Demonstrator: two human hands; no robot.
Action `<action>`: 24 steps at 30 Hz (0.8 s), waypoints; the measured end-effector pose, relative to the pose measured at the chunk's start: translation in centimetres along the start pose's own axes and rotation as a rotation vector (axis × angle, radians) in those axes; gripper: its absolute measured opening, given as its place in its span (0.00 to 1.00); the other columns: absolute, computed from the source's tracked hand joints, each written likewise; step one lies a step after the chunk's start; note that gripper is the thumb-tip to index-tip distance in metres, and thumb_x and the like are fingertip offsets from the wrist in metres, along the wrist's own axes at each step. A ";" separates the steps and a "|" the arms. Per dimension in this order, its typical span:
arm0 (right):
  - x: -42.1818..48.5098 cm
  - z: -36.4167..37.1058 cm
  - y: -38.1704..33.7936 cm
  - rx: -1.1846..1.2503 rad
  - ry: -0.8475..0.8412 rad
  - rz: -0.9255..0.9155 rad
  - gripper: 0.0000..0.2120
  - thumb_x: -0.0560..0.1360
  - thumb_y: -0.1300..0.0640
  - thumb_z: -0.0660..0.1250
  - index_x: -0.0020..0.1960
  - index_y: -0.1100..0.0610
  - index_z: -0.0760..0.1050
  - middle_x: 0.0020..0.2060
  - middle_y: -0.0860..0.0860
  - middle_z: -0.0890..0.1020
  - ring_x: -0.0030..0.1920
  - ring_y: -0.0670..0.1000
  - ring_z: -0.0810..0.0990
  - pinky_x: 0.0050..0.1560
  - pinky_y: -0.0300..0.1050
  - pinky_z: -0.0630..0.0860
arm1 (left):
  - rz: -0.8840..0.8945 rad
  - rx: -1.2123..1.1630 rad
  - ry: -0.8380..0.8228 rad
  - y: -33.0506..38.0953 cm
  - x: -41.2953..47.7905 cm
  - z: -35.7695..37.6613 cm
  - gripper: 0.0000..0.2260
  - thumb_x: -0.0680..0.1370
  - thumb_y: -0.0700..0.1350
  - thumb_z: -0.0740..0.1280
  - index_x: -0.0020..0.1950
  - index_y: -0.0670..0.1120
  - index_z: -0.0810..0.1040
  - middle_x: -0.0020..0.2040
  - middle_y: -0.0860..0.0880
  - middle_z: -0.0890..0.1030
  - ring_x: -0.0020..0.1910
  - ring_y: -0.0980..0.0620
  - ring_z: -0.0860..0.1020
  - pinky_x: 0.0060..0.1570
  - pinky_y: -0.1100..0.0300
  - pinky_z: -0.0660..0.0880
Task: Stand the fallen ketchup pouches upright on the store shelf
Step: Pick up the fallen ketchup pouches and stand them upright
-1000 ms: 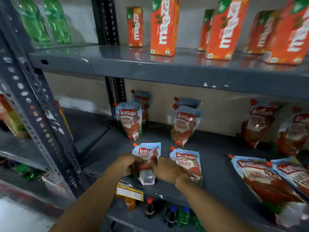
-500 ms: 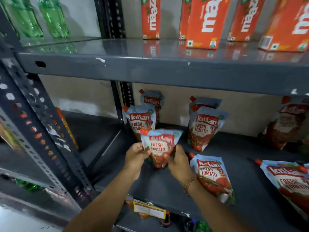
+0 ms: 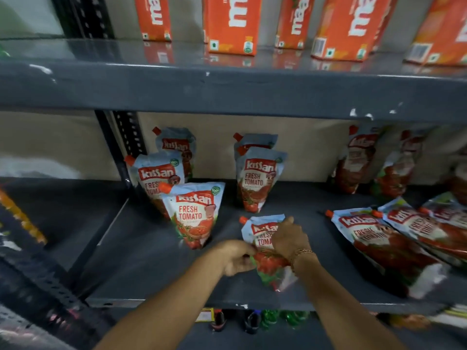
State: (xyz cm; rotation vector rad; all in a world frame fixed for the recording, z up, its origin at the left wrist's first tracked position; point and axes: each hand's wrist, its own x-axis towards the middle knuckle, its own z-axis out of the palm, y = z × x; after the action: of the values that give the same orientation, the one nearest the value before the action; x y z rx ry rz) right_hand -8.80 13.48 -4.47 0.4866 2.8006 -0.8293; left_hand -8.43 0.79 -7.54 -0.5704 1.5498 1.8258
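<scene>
On the grey middle shelf (image 3: 141, 274) a fallen ketchup pouch (image 3: 260, 229) lies flat, spout to the upper left. My left hand (image 3: 237, 257) grips its left edge and my right hand (image 3: 288, 236) rests on its right side. Just left of it a ketchup pouch (image 3: 194, 213) stands upright near the front, free of both hands. Behind it more upright pouches (image 3: 159, 173) stand in a row, and another upright pouch (image 3: 259, 180) stands in the middle. Several fallen pouches (image 3: 384, 243) lie overlapping at the right.
Orange juice cartons (image 3: 231, 24) line the upper shelf (image 3: 227, 89). Dark upright pouches (image 3: 358, 160) lean at the back right. A perforated steel post (image 3: 126, 145) stands at the left. Bottles (image 3: 252, 322) sit on the shelf below.
The pouch held in both hands half a second ago now stands upright on the shelf, released. Both hands have moved right onto the fallen pouch beside it. The camera moved closer.
</scene>
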 end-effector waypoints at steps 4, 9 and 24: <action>-1.0 -0.9 -0.4 0.344 0.277 -0.220 0.22 0.75 0.66 0.58 0.68 0.64 0.60 0.62 0.61 0.71 0.61 0.61 0.74 0.59 0.53 0.72 | 0.377 -0.023 0.131 0.8 -0.5 0.9 0.13 0.72 0.24 0.63 0.46 0.42 0.74 0.45 0.45 0.81 0.45 0.49 0.79 0.47 0.54 0.78; 0.6 -1.4 1.6 0.692 0.384 -0.386 0.22 0.78 0.60 0.59 0.70 0.57 0.61 0.61 0.53 0.74 0.59 0.51 0.76 0.55 0.41 0.73 | 0.682 0.046 0.267 3.3 -0.5 2.9 0.15 0.72 0.27 0.66 0.42 0.47 0.72 0.45 0.50 0.80 0.49 0.52 0.78 0.44 0.63 0.76; 7.0 -12.8 14.6 -0.545 0.250 -0.007 0.19 0.77 0.56 0.55 0.63 0.61 0.72 0.62 0.60 0.75 0.62 0.62 0.73 0.62 0.54 0.71 | 0.026 -0.408 0.309 -0.2 2.8 17.7 0.12 0.77 0.42 0.62 0.60 0.44 0.75 0.60 0.46 0.74 0.59 0.45 0.73 0.58 0.52 0.68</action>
State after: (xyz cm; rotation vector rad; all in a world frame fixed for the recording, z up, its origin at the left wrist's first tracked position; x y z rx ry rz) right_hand -11.05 33.93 -2.96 0.5093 3.0737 0.0200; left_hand -8.62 18.69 -6.09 -1.0679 1.3764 2.1684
